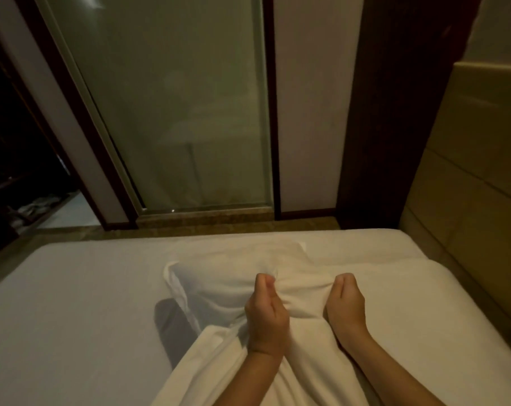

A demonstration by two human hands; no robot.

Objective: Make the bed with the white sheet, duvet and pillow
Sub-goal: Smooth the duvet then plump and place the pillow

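Fingers point(264, 281) of the left hand point(266, 313) and the right hand point(346, 304) are pinched shut on a bunched white cloth pillowcase point(233, 285) at 6 o'clock on the white-sheeted bed point(73, 288). Bare sheet spreads toward 9 o'clock; the padded beige headboard point(468, 186) bounds 3 o'clock; the frosted glass panel point(175, 106) stands at 12 o'clock.

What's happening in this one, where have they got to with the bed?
A person is gripping a bunched white cloth, both the left hand and right hand pinching it above the mattress. Whether it is the sheet or the duvet cover is unclear. The cloth lies crumpled in a narrow strip, not spread. The padded headboard is on the right.
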